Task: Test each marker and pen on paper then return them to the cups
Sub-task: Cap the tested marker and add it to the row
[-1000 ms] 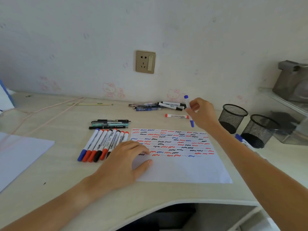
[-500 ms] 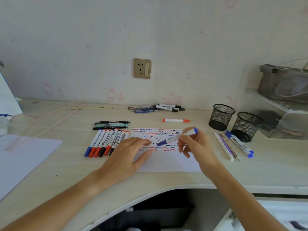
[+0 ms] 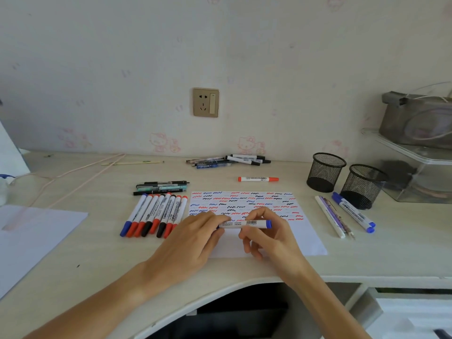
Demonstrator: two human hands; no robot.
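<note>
Both hands are holding a white marker with blue ends [image 3: 244,223] over the scribbled white paper [image 3: 305,237]: the left hand [image 3: 193,237] is gripping its cap end, the right hand [image 3: 266,234] its body. I think the cap is about to be pulled off, then comes a test squiggle.

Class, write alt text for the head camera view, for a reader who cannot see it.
Both hands, left hand and right hand, hold a blue marker level over scribble-covered paper. Markers lie around it; two mesh cups stand right.

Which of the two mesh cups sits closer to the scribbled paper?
The left mesh cup. It stands nearer the scribbled paper; the other mesh cup stands farther right, beside the clear plastic bin.
</note>
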